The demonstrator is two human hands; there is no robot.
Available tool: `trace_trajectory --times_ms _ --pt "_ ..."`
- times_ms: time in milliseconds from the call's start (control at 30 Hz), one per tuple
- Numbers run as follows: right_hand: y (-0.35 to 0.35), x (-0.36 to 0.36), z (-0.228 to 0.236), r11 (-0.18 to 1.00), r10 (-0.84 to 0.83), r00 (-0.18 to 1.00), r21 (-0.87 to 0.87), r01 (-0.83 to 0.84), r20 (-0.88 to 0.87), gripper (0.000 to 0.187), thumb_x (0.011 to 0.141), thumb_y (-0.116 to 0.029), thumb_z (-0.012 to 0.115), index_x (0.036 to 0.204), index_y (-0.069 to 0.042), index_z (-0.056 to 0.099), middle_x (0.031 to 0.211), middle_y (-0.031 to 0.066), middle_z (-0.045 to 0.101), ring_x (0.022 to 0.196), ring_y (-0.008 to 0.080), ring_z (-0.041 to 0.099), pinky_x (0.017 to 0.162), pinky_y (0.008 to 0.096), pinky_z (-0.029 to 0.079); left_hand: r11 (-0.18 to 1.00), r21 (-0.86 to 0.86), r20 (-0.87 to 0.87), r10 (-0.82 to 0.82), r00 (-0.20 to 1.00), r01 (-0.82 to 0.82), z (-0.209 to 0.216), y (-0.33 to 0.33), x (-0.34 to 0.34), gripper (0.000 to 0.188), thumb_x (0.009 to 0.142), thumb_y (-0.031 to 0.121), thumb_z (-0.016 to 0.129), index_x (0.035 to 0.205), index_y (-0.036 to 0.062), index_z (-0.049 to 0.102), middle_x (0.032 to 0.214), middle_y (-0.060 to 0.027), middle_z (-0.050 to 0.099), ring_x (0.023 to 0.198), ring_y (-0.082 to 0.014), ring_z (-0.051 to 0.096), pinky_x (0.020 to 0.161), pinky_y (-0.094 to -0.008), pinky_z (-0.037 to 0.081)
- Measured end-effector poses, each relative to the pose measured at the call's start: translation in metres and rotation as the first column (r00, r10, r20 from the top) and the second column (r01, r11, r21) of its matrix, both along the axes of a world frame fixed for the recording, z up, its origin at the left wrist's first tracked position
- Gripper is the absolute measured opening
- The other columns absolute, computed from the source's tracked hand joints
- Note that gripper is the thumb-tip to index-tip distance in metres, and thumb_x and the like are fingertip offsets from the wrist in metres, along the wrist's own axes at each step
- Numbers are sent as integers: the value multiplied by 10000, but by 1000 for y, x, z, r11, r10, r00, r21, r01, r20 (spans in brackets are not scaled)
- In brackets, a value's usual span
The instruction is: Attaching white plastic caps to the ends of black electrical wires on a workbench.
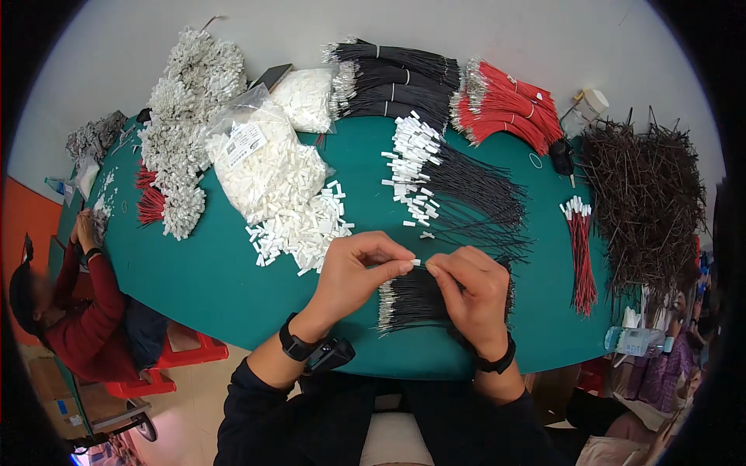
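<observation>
Between thumb and forefinger, my left hand [361, 268] pinches a small white plastic connector housing [416, 262]. My right hand [472, 291] is closed just to its right, its fingertips on what looks like the end of a black wire at the housing; most of that wire is hidden. Below both hands lies a bundle of black wires [416, 301] with bare metal terminals at the left end. Just beyond them, black wires [478, 186] with white housings [416, 147] on their ends are spread in a pile. Loose white housings [299, 237] spill from a clear bag [252, 159] on the left.
Tied black wire bundles [396, 74] and red ones [509, 109] line the green table's [233, 287] back. A dark wire heap [645, 202] and red wires with white ends [581, 256] are at right. Large white connector piles [190, 101] stand left. Another person [85, 311] sits far left.
</observation>
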State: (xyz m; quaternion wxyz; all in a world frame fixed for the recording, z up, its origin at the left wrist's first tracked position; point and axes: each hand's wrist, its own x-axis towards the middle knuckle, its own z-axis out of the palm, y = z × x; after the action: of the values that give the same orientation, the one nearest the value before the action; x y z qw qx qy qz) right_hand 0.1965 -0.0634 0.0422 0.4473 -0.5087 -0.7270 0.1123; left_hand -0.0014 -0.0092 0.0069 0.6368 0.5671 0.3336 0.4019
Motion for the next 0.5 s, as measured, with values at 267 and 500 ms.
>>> trace_trajectory --times_ms 267,500 --pt "1 2 -3 999 12 999 -33 -11 41 85 828 -28 769 896 -26 719 706 87 585 635 268 589 600 379 461 994 -109 53 -22 998 28 -1 1 0 104 890 -54 770 988 -37 741 969 -69 725 873 -115 703 807 -243 565" --pt "15 36 4 978 -210 923 84 193 322 128 832 -57 773 949 -44 721 867 71 680 848 289 633 815 407 458 989 130 -215 104 971 -77 -1 29 4 183 902 -3 767 1080 -19 730 1047 -83 749 929 -142 708 835 -265 560"
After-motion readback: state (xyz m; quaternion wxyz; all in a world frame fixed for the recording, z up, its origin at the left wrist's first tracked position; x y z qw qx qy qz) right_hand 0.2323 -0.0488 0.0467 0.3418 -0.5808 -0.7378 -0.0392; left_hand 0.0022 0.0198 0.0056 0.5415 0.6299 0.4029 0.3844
